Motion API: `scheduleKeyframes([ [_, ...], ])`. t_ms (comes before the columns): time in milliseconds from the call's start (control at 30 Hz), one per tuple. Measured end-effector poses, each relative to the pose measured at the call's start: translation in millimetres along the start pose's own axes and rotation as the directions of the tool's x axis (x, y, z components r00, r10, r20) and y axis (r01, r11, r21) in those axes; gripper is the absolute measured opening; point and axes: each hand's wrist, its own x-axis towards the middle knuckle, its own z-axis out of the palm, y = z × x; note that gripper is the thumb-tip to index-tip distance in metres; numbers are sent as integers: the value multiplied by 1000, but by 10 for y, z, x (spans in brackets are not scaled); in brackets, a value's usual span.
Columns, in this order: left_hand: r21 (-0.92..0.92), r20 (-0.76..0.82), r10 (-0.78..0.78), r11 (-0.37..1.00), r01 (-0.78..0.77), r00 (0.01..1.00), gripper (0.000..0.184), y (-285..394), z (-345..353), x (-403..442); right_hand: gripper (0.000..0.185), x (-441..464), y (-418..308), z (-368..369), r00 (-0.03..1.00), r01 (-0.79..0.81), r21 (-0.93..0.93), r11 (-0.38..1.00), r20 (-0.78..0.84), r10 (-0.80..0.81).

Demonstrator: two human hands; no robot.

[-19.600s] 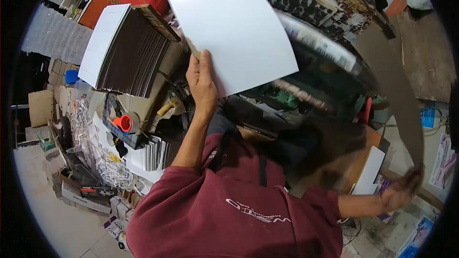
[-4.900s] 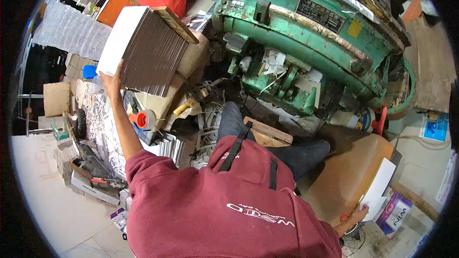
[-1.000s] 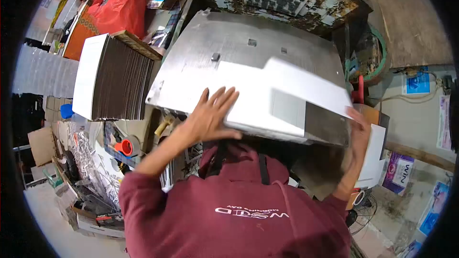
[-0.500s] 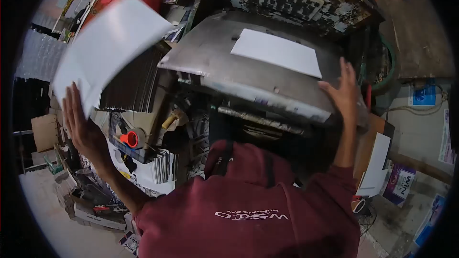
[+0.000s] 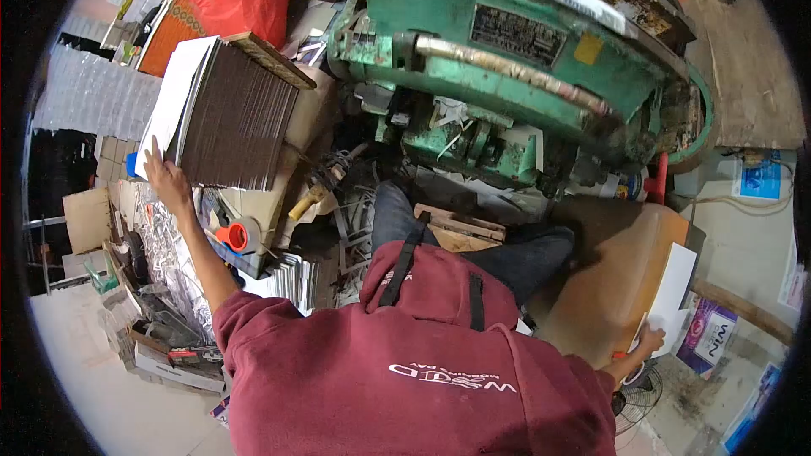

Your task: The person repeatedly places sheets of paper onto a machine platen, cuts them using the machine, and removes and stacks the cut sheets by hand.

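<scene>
My left hand (image 5: 169,184) rests at the near edge of a white sheet (image 5: 175,89), which lies on a tall stack of dark-edged boards (image 5: 241,118) at the left. Its fingers are apart on the sheet. Low on the right, my right hand (image 5: 647,344) is closed on the edge of white sheets (image 5: 672,291) beside a brown padded seat (image 5: 612,270). Ahead stands a green machine (image 5: 507,59), worn and stained; its flat metal plate is not visible.
A red plastic bag (image 5: 245,0) is beyond the stack. An orange tape roll (image 5: 236,237) and a yellow handle (image 5: 304,203) are nearer me. Paper scraps (image 5: 173,245) heap at the left. A red lever (image 5: 657,179) projects from the machine's right, above a purple box (image 5: 705,336).
The large sheet raised at the left has come down onto the stack. My right hand has moved down from the metal plate to the white sheets. The machine's green front has come into view.
</scene>
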Motion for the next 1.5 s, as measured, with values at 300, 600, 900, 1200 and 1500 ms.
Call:
scheduleKeyframes([
  [300,105,280,-109,991,82,954,61,-48,141,-61,43,-163,583,165,947,278,481,831,6,-320],
  [600,39,-186,-2,999,9,983,75,322,94,78,36,146,892,114,915,-54,724,688,312,-256],
  [900,-494,-283,292,772,-400,914,59,2441,-49,675,37,4,750,-213,889,-259,669,697,447,-99],
  [1200,-797,60,891,314,-516,449,55,4647,1033,913,31,-472,-362,-1658,921,256,827,500,-366,133],
  [1500,-740,448,875,479,-473,184,83,3803,-2,-749,16,-1404,-2616,-2504,804,317,928,197,-153,-575],
])
